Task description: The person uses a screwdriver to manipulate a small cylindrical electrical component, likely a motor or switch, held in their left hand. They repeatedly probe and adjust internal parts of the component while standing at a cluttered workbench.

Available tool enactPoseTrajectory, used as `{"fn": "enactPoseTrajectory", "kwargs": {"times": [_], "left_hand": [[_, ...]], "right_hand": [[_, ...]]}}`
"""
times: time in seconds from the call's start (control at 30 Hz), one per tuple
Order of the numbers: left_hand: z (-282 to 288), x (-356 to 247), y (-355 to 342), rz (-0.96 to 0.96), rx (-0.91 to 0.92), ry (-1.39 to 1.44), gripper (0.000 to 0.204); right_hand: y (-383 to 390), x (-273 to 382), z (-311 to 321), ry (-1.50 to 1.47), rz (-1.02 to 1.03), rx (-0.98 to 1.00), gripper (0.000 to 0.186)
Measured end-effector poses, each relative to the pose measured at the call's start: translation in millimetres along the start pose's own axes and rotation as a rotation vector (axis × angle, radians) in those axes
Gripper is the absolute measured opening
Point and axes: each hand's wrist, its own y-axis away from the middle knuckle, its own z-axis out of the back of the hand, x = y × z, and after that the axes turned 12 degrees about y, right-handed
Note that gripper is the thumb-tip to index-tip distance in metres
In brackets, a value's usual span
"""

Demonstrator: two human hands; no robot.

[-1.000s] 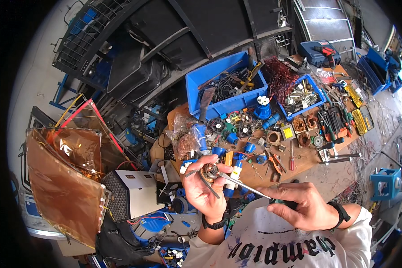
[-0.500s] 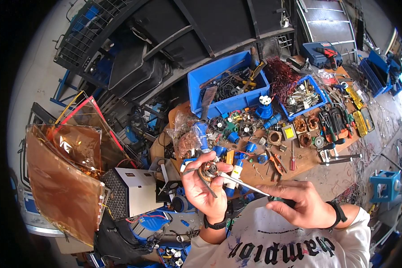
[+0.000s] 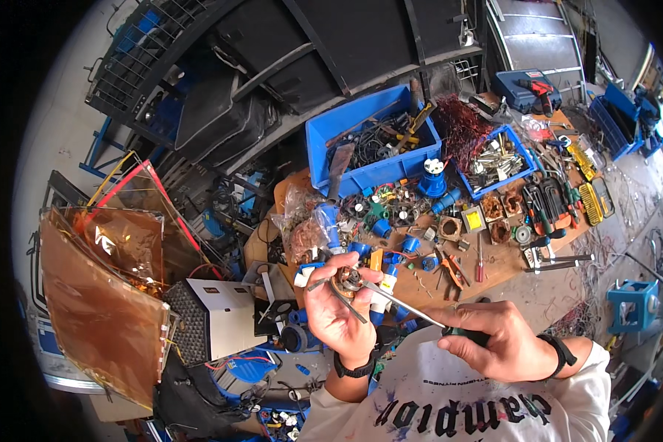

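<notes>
Examiner: How is the screwdriver (image 3: 411, 308) aligned?

Assessor: Its long axis is set diagonally, the tip being directed up and left at a round metal part (image 3: 350, 280). Contact at the tip cannot be confirmed.

Examiner: And the surroundings?

Assessor: A wooden table (image 3: 505, 262) is crowded with blue fittings, orange-handled pliers (image 3: 458, 270) and a red-handled screwdriver (image 3: 480, 259). A large blue crate (image 3: 379, 179) is placed at its far side, with dark framed panels (image 3: 372, 44) standing behind.

Examiner: The hands?

Assessor: The round part is pinched between thumb and fingers of the left hand (image 3: 340, 313), palm upturned. The handle (image 3: 470, 337) is gripped by the right hand (image 3: 514, 340), its index finger extended toward the shaft.
</notes>
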Motion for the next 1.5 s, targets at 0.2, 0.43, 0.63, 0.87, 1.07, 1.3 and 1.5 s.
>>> {"fn": "enactPoseTrajectory", "kwargs": {"times": [0.2, 0.43, 0.63, 0.87, 1.07, 1.3, 1.5], "left_hand": [[1.9, 4.1, 1.0, 0.005, -0.027, -0.005, 0.044], [-1.4, 5.0, -3.4, 0.013, -0.049, -0.042, 0.045], [-1.6, 4.6, -2.5, 0.021, -0.021, -0.004, 0.043], [-3.5, 5.6, -0.9, 0.026, -0.056, -0.016, 0.043], [-0.7, 7.4, -4.6, 0.008, -0.049, -0.039, 0.044], [-1.6, 5.6, -7.3, 0.018, -0.086, -0.022, 0.047], [-2.2, 0.7, -5.4, 0.045, -0.041, 0.028, 0.045]], "right_hand": [[1.0, 0.7, -0.6, -0.536, -0.392, 0.188, 0.035], [-9.8, -9.5, 0.5, 0.201, 0.091, -0.084, 0.037], [-7.8, 11.3, 14.7, 0.258, 0.009, 0.0, 0.037], [-8.8, -0.4, 5.5, -0.261, -0.144, 0.07, 0.038], [-7.5, -7.7, -0.7, -0.765, -0.441, 0.209, 0.036], [-17.4, -17.3, -2.6, -0.013, 0.142, -0.078, 0.037], [-11.7, 0.6, 8.4, 0.163, 0.081, -0.063, 0.035]]}}
